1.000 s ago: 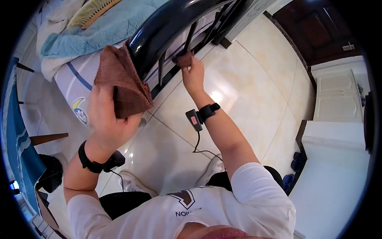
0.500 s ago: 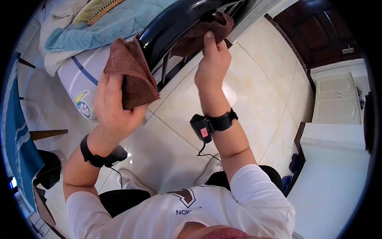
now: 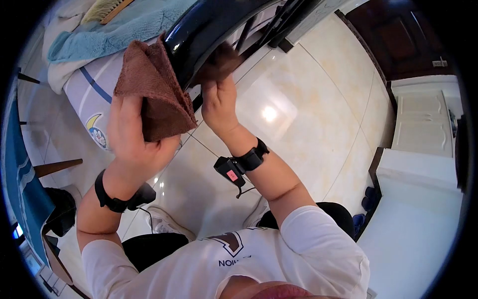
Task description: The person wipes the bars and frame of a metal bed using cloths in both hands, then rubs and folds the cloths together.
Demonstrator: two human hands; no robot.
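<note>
A folded brown cloth (image 3: 154, 89) is gripped in my left hand (image 3: 134, 132), its fingers closed round it. The cloth covers the near end of a glossy black curved piece (image 3: 199, 37), which looks like a mudguard, with thin dark rods under it. My right hand (image 3: 219, 102) is closed on another brown cloth (image 3: 219, 62), held against the underside of the black piece. That cloth is blurred and partly in shadow. I cannot tell whether the two cloths are joined behind the black piece.
A light blue towel (image 3: 119, 45) and a wooden-backed brush (image 3: 112, 12) lie on a pale patterned cover (image 3: 97, 94) at the upper left. A chair with a blue cover (image 3: 30, 179) stands at the left. White cabinets (image 3: 423, 119) and a dark door (image 3: 398, 37) are at the right.
My right hand has moved left and down along the underside of the black piece with its cloth. My left hand and its cloth have shifted only slightly left.
</note>
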